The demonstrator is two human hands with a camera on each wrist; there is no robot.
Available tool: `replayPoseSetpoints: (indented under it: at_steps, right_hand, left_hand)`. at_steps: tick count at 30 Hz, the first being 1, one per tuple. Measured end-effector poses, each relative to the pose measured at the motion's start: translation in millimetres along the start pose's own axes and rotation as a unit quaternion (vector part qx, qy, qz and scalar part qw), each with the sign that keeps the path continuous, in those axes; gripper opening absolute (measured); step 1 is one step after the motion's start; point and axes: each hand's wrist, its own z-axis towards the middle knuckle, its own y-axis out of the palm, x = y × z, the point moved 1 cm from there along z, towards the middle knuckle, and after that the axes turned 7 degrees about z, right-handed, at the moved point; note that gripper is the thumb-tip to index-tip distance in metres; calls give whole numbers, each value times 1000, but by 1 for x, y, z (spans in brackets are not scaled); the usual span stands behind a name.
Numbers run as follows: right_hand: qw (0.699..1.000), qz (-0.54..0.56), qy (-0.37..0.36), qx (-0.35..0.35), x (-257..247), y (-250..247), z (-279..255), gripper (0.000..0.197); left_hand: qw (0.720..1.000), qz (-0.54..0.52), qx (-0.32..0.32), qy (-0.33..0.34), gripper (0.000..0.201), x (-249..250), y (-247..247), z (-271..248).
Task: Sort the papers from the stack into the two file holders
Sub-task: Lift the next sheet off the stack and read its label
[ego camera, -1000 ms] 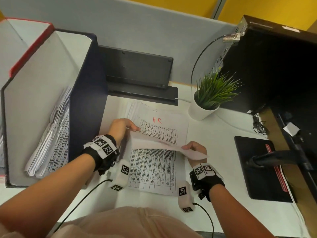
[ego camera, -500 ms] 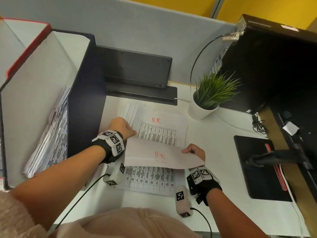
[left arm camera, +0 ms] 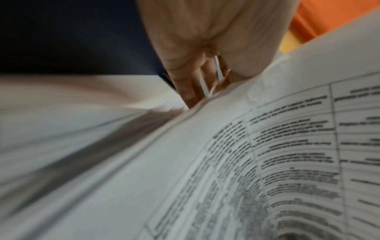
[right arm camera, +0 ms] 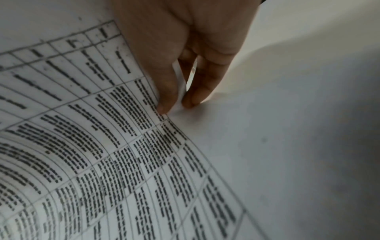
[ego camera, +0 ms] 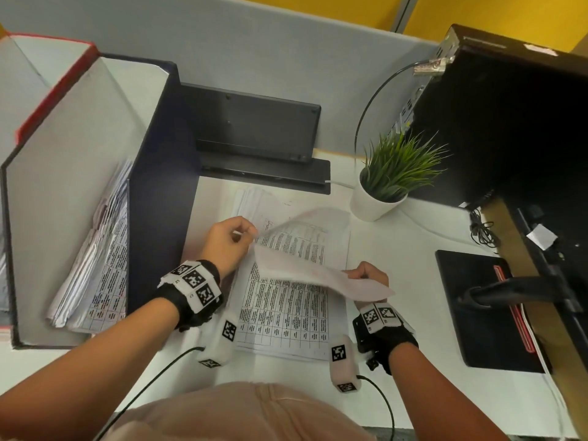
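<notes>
A: How far along does the sorting look?

B: Partway, I'd judge. The blue file holder [ego camera: 159, 192] on the left already has a bundle of papers [ego camera: 95, 265] leaning inside, while a stack [ego camera: 286, 313] lies flat on the desk [ego camera: 413, 345]. Of a red-edged holder [ego camera: 54, 90] further left, only the rim shows.

A: And the hands?

B: They're apart, both clamped on one lifted sheet [ego camera: 318, 272]. The left hand [ego camera: 227, 241] pinches its far-left edge, the right hand [ego camera: 369, 275] pinches its near-right edge, fingers [right arm camera: 164, 91] and thumb on either side of the paper.

A: Where is that sheet?

B: Curling between the hands, just above the stack, right of the blue holder and not yet filed
</notes>
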Motion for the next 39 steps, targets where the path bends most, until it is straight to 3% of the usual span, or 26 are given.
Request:
replayPoseSetpoints:
  at_steps: [3,5,6,8,13,15,17,19,24,30,32,35,37,39]
  right_hand:
    - [965,-222,-140,-5,-1,3,-3,33]
    - [964,-203,-166,-36,-2,2,-3,54]
    - [968,-182,-163,-54,-3,2,-4,62]
    - [971,-175,-148,-72,-4,4,-7,59]
    - [966,-220,-123,-64,-2,1,-9,15]
    - [969,-182,-144,-85,0,0,-9,42]
    - [987,-96,-98,-86,0,-2,-9,58]
    - [994,-27,-66,-82,1,-2,-7,61]
    - [997,-12,-37,-72,1,-1,-8,60]
    - [998,19,16,-55,1,1,-7,56]
    - [999,7,34,-41,-2,3,-6,52]
    - [994,80,68,-23,-5,6,-2,53]
    - [993,88,71,-14,-3,7,-1,41]
    - [996,60,59,-19,-2,7,-3,25]
  left_hand:
    - [998,-42,-6,-46,28,-2,0,-3]
    - [995,-73,-22,-72,31,0,0,-3]
    - [991,-101,-32,-79,33,2,0,-3]
    - [985,-144,-45,-84,33,8,-1,-1]
    - [986,-109,-14,-125,29,7,-4,12]
    - [993,-28,1,-117,22,-1,-4,19]
    - [991,95,-8,-94,23,-8,-4,23]
    - [978,185,-32,-95,28,-11,-5,27]
    - [939,301,-100,-132,47,-8,-4,32]
    - [948,276,-101,-118,29,-7,-1,30]
    - [952,267,-97,-117,30,-7,-1,29]
    - [954,260,-100,-115,40,-4,-3,25]
    - [957,256,-99,-94,37,-1,-4,20]
    - [966,251,-53,-31,26,1,-3,12]
